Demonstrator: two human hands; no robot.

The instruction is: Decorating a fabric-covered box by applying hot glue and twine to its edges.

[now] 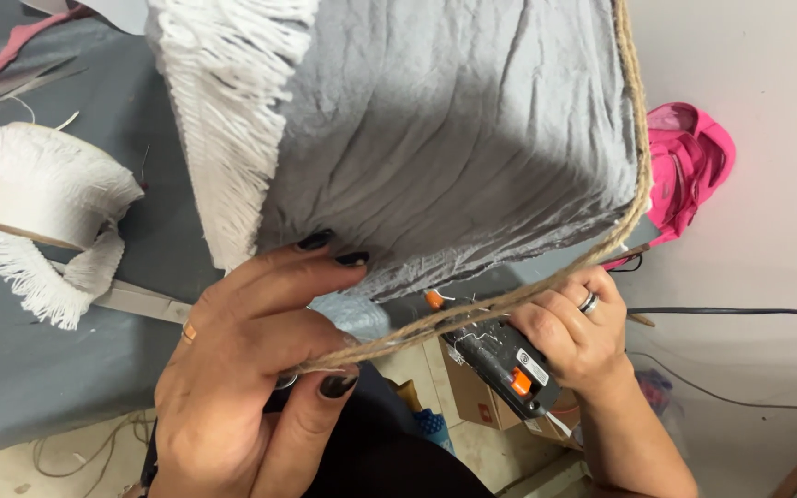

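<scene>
A box covered in wrinkled grey fabric (454, 129) fills the upper middle, with white fringe trim (228, 120) down its left side. A jute cord (509, 300) runs along its right and lower edges. My left hand (251, 369) pinches the cord's loose end between thumb and fingers and presses against the box's lower left corner. My right hand (578, 337) grips a black glue gun (500, 364) with an orange trigger, its orange nozzle pointing at the cord under the box.
A roll of white fringe (34, 198) lies on the grey table (11, 369) at left, beside a metal blade. A pink sandal (694, 166) and black cables (740, 314) lie on the floor at right. A cardboard box (472, 397) sits below.
</scene>
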